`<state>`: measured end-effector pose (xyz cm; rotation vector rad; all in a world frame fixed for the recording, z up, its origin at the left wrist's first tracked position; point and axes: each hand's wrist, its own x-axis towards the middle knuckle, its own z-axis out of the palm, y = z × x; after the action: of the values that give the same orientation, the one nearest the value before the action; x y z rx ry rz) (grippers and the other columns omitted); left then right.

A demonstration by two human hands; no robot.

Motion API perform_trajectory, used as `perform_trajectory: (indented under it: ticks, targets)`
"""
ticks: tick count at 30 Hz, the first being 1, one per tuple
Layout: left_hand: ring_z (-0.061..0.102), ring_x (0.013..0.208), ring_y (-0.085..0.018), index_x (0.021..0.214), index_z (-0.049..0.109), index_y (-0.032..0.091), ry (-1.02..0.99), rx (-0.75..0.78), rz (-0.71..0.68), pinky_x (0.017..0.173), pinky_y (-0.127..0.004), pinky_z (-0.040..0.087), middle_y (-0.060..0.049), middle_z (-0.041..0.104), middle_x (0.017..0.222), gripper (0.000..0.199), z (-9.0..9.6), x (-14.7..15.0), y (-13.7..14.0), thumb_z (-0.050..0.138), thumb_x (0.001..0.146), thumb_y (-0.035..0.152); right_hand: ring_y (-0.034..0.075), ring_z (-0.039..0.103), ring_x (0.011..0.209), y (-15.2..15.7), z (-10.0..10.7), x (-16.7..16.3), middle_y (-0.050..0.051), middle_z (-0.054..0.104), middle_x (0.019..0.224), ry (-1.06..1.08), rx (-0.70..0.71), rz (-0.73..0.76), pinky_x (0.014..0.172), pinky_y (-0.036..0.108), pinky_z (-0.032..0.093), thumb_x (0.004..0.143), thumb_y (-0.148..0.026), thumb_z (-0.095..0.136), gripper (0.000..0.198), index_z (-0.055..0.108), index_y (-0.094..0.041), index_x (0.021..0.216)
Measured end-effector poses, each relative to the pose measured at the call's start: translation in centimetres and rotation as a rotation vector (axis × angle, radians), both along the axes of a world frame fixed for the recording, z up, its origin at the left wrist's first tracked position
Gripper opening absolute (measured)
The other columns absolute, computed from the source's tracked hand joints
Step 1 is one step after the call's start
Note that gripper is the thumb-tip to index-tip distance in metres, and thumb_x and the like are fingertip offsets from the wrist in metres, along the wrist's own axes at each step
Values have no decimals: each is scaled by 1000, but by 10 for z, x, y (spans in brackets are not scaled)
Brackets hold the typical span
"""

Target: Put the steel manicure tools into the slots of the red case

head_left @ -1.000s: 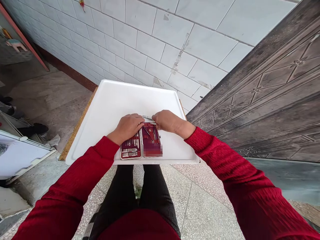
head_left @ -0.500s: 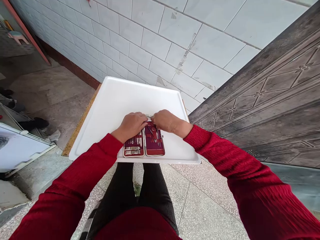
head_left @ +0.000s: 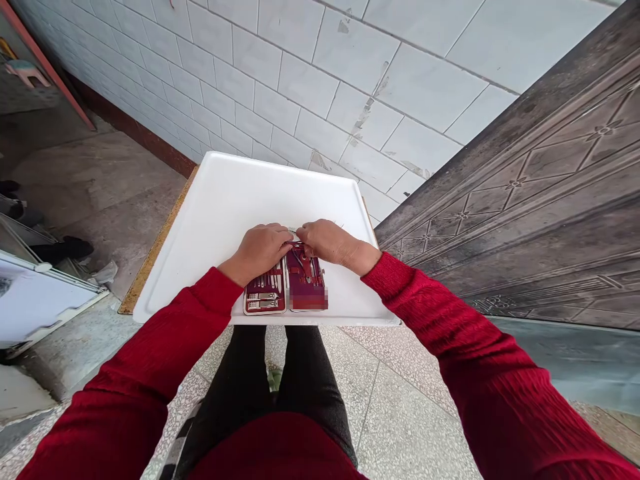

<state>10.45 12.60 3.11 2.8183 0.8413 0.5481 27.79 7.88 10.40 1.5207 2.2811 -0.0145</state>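
A manicure set in a dark red case [head_left: 307,302] lies open on a white tray table [head_left: 240,187]. Nail clippers [head_left: 263,304] and slim tools sit in its left half; scissors-like tools are strapped into the right. My left hand [head_left: 263,250] is over the upper left half, fingers bent and thumb drawn in; what it grips is hidden. Closed above the upper right half is my right hand [head_left: 325,240], its fingertips close to the left ones. Between them shows a small silver piece [head_left: 293,229], patterned like the clippers, apparently a nail clipper in the right fingertips.
The table stands near a white tiled wall [head_left: 300,87]. On the right is a grey panelled door [head_left: 500,193]. A white cabinet-like object [head_left: 45,293] stands on the left, and a small stool [head_left: 27,70] is far back. Below is a speckled floor [head_left: 415,407].
Both hands stay in nearly the same place above the case, with slight finger movement. The whole view has shifted a little. Part of the case's right half is now blurred out.
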Motion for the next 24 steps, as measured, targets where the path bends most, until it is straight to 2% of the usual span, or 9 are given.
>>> perform_trajectory:
  ticks: [12, 15, 20, 24]
  targets:
    - [69, 101, -25, 98, 72, 21, 16, 10, -4, 84, -37, 54, -7, 76, 106, 22, 4, -1, -1, 51, 101, 27, 19, 63, 88, -8, 2, 10, 11, 73, 100, 195, 15, -41, 74, 29, 34, 96, -3, 50, 23, 72, -11, 99]
    - [69, 104, -25, 99, 72, 21, 13, 13, -5, 84, -37, 54, -6, 76, 108, 20, 3, -1, 0, 52, 101, 27, 18, 61, 83, -7, -3, 8, 11, 72, 99, 211, 28, -21, 71, 30, 33, 99, -6, 49, 24, 72, -13, 99]
    - [70, 106, -25, 101, 73, 21, 7, 6, 10, 87, -38, 55, -7, 76, 114, 19, 2, -1, 1, 54, 100, 27, 18, 60, 82, -7, -11, 9, 11, 71, 102, 258, 48, 13, 71, 30, 34, 100, -9, 50, 26, 72, -13, 112]
    - [70, 107, -26, 104, 74, 22, 5, -5, 12, 89, -39, 55, -6, 76, 114, 20, 2, -2, 0, 54, 100, 27, 19, 64, 91, -15, -27, 21, 10, 72, 105, 461, 108, -39, 77, 29, 40, 101, -11, 47, 28, 74, -15, 108]
